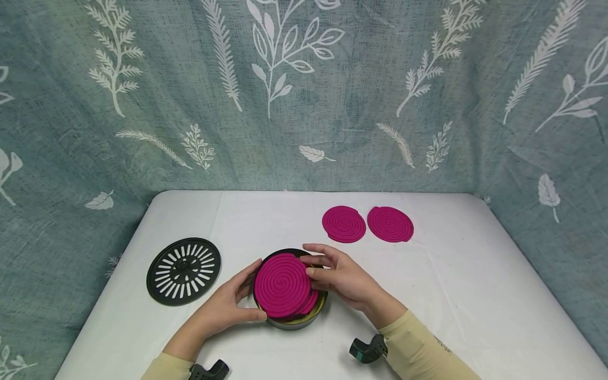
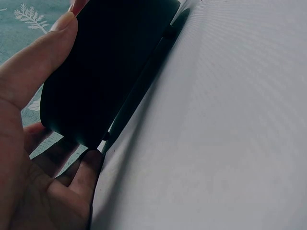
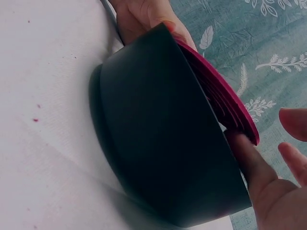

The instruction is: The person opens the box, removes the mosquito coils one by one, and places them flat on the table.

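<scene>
A magenta spiral disc (image 1: 282,285) lies tilted on top of a round dark container (image 1: 291,325), over at least one more magenta disc; something yellowish shows along the inner right edge. My left hand (image 1: 228,306) grips the container's left side, thumb at the front; the left wrist view has this hand (image 2: 29,163) around the dark wall (image 2: 115,62). Over the right rim, my right hand (image 1: 344,277) has its fingers spread beside the discs. In the right wrist view, one finger of that hand (image 3: 276,196) reaches under the raised disc edge (image 3: 225,84).
A black slotted round lid (image 1: 183,271) lies left of the container on the white-covered table (image 1: 266,221). Two more magenta spiral discs, one (image 1: 344,224) beside the other (image 1: 390,224), lie flat behind it to the right. Patterned teal fabric (image 1: 285,137) hangs behind the table.
</scene>
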`<action>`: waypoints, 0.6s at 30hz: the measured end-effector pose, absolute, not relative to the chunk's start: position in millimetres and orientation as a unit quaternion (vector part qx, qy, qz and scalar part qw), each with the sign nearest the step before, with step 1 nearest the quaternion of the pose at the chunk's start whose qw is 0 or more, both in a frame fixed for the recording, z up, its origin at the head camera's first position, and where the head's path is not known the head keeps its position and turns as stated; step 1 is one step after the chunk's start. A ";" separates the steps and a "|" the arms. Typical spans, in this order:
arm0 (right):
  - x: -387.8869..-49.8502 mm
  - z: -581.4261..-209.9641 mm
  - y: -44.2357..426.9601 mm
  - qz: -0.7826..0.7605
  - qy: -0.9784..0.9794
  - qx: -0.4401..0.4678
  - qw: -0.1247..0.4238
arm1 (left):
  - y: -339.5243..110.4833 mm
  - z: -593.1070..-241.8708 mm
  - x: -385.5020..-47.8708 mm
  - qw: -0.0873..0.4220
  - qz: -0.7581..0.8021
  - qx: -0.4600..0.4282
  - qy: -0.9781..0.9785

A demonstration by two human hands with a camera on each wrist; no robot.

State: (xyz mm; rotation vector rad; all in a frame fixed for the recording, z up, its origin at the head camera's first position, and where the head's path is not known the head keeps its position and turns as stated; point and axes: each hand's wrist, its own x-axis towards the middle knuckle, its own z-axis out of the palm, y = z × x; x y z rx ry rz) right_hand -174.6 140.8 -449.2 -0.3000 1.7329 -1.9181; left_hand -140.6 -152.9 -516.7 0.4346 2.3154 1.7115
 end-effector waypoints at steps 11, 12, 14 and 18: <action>-176.3 -453.2 139.1 -0.699 0.642 -0.116 0.295 | -153.6 -516.8 -141.2 0.117 0.585 0.153 0.788; -176.3 -453.5 139.2 -0.696 0.643 -0.115 0.299 | -153.5 -516.6 -141.1 0.118 0.584 0.152 0.788; -176.2 -453.7 139.2 -0.689 0.647 -0.116 0.305 | -153.1 -515.5 -140.8 0.119 0.583 0.149 0.790; -176.3 -454.5 138.6 -0.673 0.661 -0.117 0.311 | -151.8 -512.6 -140.1 0.123 0.582 0.140 0.791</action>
